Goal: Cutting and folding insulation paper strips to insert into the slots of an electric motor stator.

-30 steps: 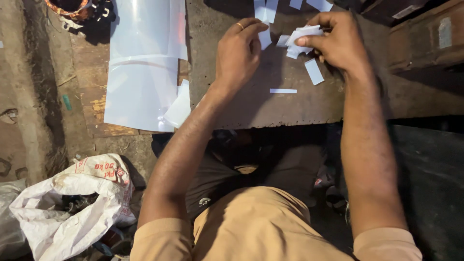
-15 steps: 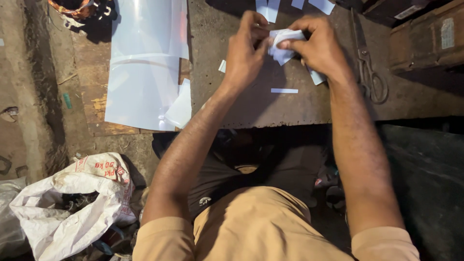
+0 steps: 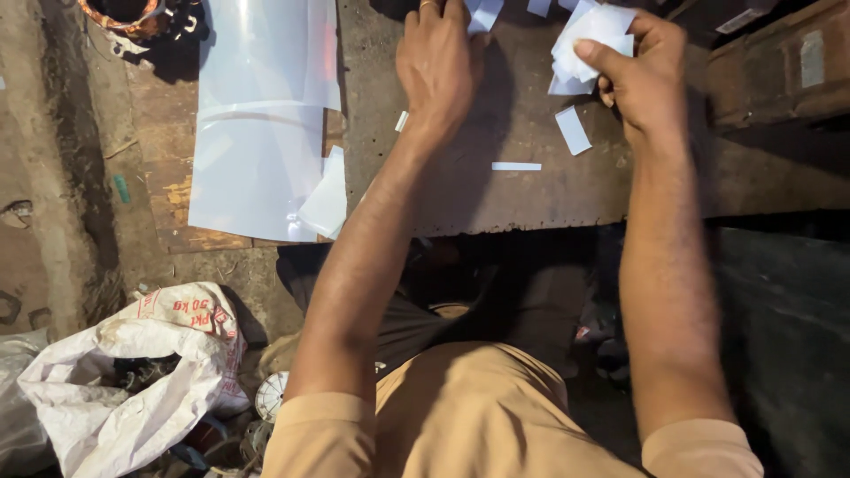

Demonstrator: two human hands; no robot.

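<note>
Dim workshop floor, packed dirt and clutter, w/ a dark worn table (image 3: 496, 199) set low in front of the person. Nearest, at 7 o'clock, a crumpled white sack (image 3: 124, 381) lies on the ground, dark scrap showing in its mouth. Person's tan sleeves fill the bottom edge; both forearms run up toward 12.

On the table, at 10 o'clock, a big sheet of clear-white film (image 3: 261, 115) lies flat, its lower corner curling over the table edge. A thin white strip (image 3: 516, 166) lies alone near mid-table, and a small white slip (image 3: 573, 130) just beyond it, toward 1 o'clock.

Left hand (image 3: 438, 62) at 12 o'clock, palm down, fingers curled and reaching onto another paper slip (image 3: 484, 13) at the top edge; whether it pinches the slip or only presses it, can't tell, since the fingertips are cut off by the frame. Right hand (image 3: 642, 75) at 1 o'clock holds a loose bundle of white paper pieces (image 3: 589, 40), thumb clamped across the front, fingers behind.

Judgement: slips look thin and light, so the gathering step goes best w/ a fingertip slide to lift one edge off the rough wood, then a pinch, keeping the right thumb firm so the bundle doesn't fan out or drop pieces.

At far 11 o'clock, a rusty round coil-like part (image 3: 124, 13) sits at the frame edge.
</note>
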